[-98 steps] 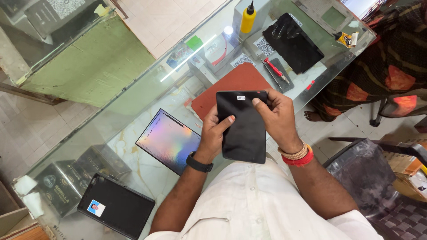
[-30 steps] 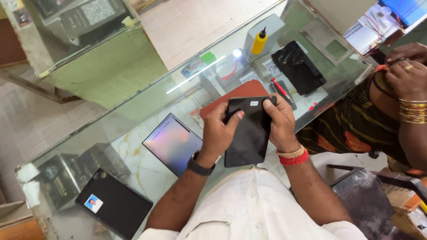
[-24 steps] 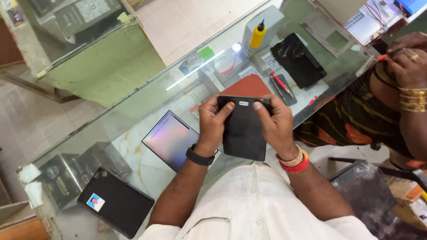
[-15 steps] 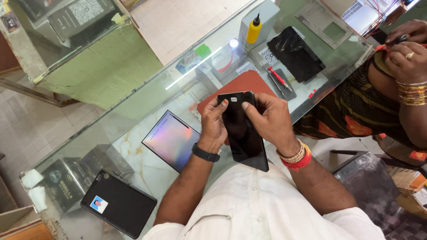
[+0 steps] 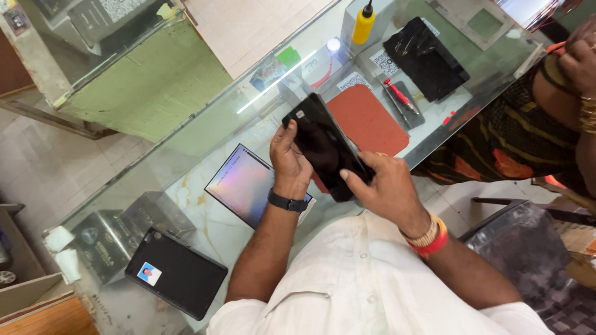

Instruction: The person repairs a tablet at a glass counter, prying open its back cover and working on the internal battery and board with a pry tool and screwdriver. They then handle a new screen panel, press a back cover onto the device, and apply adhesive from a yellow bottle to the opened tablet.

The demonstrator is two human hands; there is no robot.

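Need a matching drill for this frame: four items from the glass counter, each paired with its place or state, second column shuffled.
Things:
1. black rectangular phone-like slab
2. yellow squeeze bottle with black nozzle
3. rust-red rectangular mat
4. black flat tablet-like device with a small photo sticker

Places or states:
A. near end of the glass counter, by the left elbow
B. upright at the far edge
C. held in both hands, left hand and right hand
D. flat on the counter, beyond the hands

Pairs: 1-C, 2-B, 3-D, 4-A
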